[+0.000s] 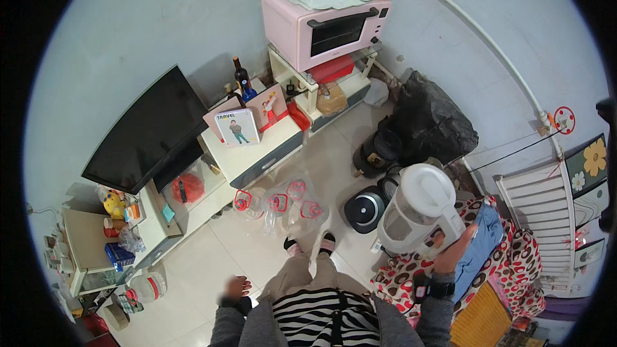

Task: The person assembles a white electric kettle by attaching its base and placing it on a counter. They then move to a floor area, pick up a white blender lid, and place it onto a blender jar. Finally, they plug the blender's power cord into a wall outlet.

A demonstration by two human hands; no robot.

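My right hand is closed round the white handle of a large clear jug with a white lid and white collar. It is held in the air, tilted, above the edge of a patterned cover. My left hand hangs low beside my left leg, slightly blurred, its fingers loosely apart with nothing visible in them. Just left of the jug, a round black-and-silver appliance rests on the tiled floor. Several clear plastic bottles with red handles stand on the floor ahead of my feet.
Left is a long white cabinet with a television. A pink oven sits on a shelf at the back. A black bag and a dark round appliance stand near the wall. A spotted cover lies at right.
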